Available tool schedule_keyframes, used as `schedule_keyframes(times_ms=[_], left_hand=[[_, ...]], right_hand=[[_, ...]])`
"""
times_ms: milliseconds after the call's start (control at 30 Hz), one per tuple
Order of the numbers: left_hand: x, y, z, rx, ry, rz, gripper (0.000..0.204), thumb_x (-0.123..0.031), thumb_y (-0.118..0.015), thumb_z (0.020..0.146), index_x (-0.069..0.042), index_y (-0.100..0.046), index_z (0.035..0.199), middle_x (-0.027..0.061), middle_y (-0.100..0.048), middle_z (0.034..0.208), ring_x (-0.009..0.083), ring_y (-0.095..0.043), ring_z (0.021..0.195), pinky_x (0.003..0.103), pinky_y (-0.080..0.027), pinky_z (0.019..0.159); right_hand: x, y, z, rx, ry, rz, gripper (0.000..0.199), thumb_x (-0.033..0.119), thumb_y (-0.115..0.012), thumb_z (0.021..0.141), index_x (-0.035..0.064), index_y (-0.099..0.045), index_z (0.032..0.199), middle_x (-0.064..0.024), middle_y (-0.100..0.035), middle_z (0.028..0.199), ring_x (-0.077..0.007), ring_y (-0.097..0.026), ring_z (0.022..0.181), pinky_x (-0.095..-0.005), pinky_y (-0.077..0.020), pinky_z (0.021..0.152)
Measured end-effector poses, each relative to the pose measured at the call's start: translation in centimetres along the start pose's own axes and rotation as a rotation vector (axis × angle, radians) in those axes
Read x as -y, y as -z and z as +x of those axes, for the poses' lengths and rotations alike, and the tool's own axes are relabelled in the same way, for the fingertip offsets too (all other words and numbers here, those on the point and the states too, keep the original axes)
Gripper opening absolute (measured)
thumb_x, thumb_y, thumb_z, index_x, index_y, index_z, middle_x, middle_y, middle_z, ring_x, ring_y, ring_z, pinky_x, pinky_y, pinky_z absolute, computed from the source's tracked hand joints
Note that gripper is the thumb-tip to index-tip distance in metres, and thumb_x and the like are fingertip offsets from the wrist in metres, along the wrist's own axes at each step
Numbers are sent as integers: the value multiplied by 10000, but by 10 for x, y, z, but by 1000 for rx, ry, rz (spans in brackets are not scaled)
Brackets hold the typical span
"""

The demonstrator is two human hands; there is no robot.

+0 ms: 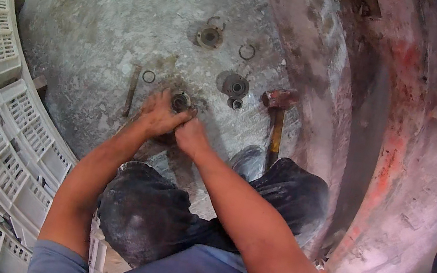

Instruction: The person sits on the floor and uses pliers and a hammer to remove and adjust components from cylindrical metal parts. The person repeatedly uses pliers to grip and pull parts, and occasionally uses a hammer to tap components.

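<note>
Close in front of my knees, a round metal bearing housing (180, 101) with a dark centre is on the floor side of my hands. My left hand (159, 115) curls around its left and near edge, thumb stretched toward the other hand. Against that thumb, my right hand (193, 137) is closed in a fist; whatever it grips is hidden. Left of them lie a small ring (149, 77) and a thin metal bar (132, 90). To the right is another dark round housing (233, 84) with a small bearing (237, 104) touching its near side.
Farther out lie a flanged hub (210, 37) and a snap ring (247, 52). A sledgehammer (280, 99) rests by my right foot. White plastic crates (9, 142) line the left side. A large pinkish, worn machine body (393, 166) rises at the right.
</note>
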State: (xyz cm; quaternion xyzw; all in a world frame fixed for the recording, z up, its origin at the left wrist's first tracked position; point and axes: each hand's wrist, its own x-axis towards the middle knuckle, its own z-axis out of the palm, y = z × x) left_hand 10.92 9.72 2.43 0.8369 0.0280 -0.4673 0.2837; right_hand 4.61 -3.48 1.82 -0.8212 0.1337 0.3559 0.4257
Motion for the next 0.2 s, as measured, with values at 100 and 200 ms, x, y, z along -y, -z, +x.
schedule_keyframes(times_ms=[100, 200], left_hand=[[-5, 3, 0, 24, -1, 49, 1168, -756, -623, 721, 8, -242, 1517, 298, -374, 1464, 443, -334, 1389, 499, -245, 1169], [-9, 6, -2, 59, 7, 114, 1140, -751, -612, 753, -19, -221, 1535, 294, -317, 1522, 432, -295, 1425, 492, -236, 1180]], right_hand=[[-5, -2, 0, -14, -15, 49, 378, 65, -546, 820, -72, -558, 1172, -327, -601, 1164, -481, -565, 1101, -491, -483, 924], [-8, -4, -3, -59, -25, 185, 433, 67, -559, 817, -64, -521, 1228, -328, -564, 1250, -480, -541, 1153, -480, -470, 954]])
